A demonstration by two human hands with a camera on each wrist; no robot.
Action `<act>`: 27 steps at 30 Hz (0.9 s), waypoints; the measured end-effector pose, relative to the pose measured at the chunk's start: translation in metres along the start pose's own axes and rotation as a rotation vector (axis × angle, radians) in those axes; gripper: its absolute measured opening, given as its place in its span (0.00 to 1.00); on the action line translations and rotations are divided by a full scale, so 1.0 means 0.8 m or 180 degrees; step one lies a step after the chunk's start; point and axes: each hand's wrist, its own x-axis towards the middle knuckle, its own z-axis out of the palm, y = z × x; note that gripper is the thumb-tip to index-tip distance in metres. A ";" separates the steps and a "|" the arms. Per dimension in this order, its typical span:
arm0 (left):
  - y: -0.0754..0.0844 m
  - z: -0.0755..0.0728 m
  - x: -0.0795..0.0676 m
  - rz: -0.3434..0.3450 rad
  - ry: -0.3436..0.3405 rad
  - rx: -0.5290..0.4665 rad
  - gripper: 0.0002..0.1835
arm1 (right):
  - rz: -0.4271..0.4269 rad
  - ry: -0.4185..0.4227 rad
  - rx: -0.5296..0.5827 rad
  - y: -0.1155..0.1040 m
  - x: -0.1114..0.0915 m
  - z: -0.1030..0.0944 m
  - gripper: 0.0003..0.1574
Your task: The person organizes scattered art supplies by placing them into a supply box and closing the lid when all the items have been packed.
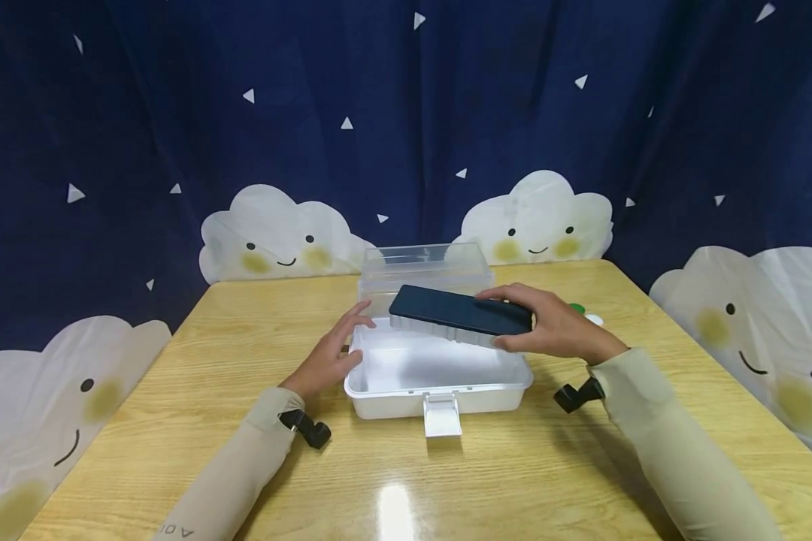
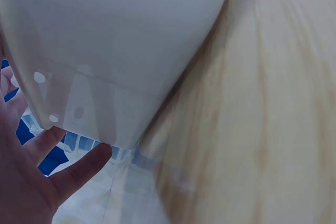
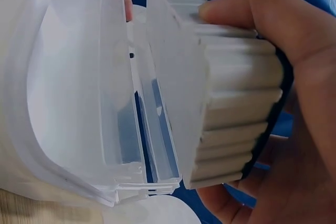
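One white box (image 1: pixel 392 406), seemingly stiff, light plastic, stands open just right of the spread fingers of the left hand (image 1: pixel 325 362); its rim offers a hold. The dark-topped block (image 1: pixel 449 306) tilts above it, its right end pinched between thumb and fingers of the right hand (image 1: pixel 553 324). It looks rigid and light; the ribbed sides should resist slipping, so gripping across its width suits.

Navy curtain (image 1: pixel 298 158) behind wooden table (image 1: pixel 507 473)
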 end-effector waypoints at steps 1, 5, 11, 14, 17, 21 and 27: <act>0.000 0.000 0.000 -0.0007 0.0002 0.0003 0.25 | -0.0044 -0.0011 -0.0031 -0.001 0.000 0.000 0.37; 0.000 -0.001 0.001 -0.0010 0.0011 0.0011 0.25 | -0.0156 -0.0030 -0.0107 0.010 0.002 0.002 0.36; 0.039 -0.009 -0.004 0.0018 -0.0017 -0.0111 0.23 | -0.0228 -0.0064 -0.0030 0.004 0.002 0.004 0.37; 0.046 -0.011 -0.006 0.0028 -0.0020 -0.0131 0.23 | -0.0218 -0.0094 -0.0011 -0.002 0.001 0.003 0.37; 0.047 -0.011 -0.005 0.0052 -0.0004 -0.0133 0.23 | -0.0197 -0.0114 -0.0004 -0.003 0.001 0.003 0.37; 0.049 -0.012 -0.005 0.0089 0.0010 -0.0136 0.23 | -0.0198 -0.0137 0.0013 -0.006 0.001 0.002 0.38; 0.049 -0.012 -0.006 0.0068 -0.0009 -0.0127 0.23 | -0.0210 -0.0166 -0.0028 -0.007 0.000 0.005 0.38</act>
